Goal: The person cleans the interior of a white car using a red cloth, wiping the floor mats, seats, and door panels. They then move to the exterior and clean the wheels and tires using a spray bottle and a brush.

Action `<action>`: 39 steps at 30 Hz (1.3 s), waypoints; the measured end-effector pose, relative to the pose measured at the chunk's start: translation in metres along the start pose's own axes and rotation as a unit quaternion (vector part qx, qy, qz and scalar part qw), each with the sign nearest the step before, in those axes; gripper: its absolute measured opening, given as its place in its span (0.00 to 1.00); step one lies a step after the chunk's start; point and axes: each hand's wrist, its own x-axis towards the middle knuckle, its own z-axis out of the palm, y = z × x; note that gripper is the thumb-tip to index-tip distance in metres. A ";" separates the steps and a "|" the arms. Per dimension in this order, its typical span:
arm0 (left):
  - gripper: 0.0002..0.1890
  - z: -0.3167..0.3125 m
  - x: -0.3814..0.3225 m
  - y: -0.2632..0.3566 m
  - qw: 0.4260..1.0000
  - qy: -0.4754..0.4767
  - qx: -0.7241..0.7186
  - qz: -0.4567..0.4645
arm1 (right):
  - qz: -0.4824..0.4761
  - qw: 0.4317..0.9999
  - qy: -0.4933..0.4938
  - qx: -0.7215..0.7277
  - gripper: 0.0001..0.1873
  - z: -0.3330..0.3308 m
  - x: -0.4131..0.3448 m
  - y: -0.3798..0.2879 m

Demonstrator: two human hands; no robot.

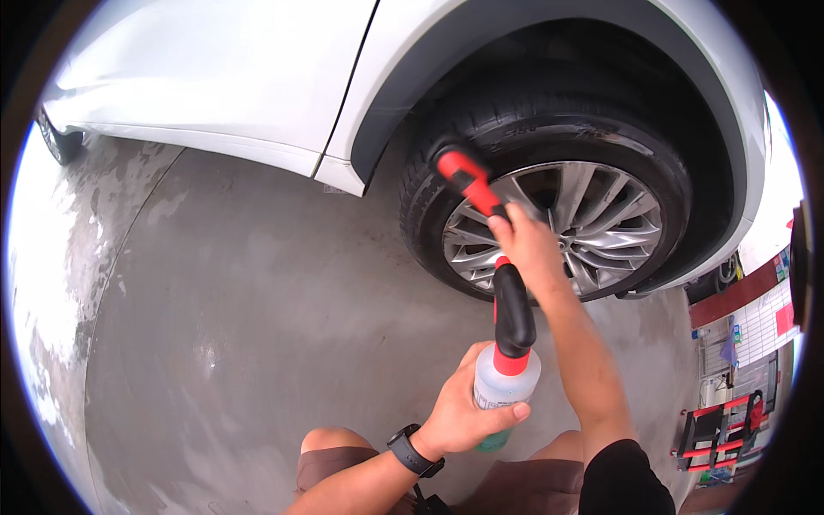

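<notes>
My right hand (531, 248) grips the handle of a red and black brush (468, 180), blurred as if in motion. The brush head lies against the upper left sidewall of a black tyre (428, 241), though its bristles are hidden. Inside the tyre sits a silver multi-spoke alloy wheel (582, 193). Lower down, my left hand (460, 405) is wrapped around a translucent spray bottle (508, 380) with a red and black trigger head. Green liquid shows near its bottom, and a label with writing is partly covered by my thumb. The bottle stands upright, apart from the wheel.
A white car body (212, 71) and dark wheel-arch trim (393, 109) border the tyre. Grey concrete floor (257, 290) spreads to the left, with wet-looking patches. A red and black wheeled frame (720, 431) stands at right. My knees are below the bottle.
</notes>
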 end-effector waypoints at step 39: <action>0.37 0.019 0.014 -0.027 0.995 0.017 0.082 -0.047 | 0.156 0.488 -0.050 0.857 0.20 0.109 -0.065 -0.010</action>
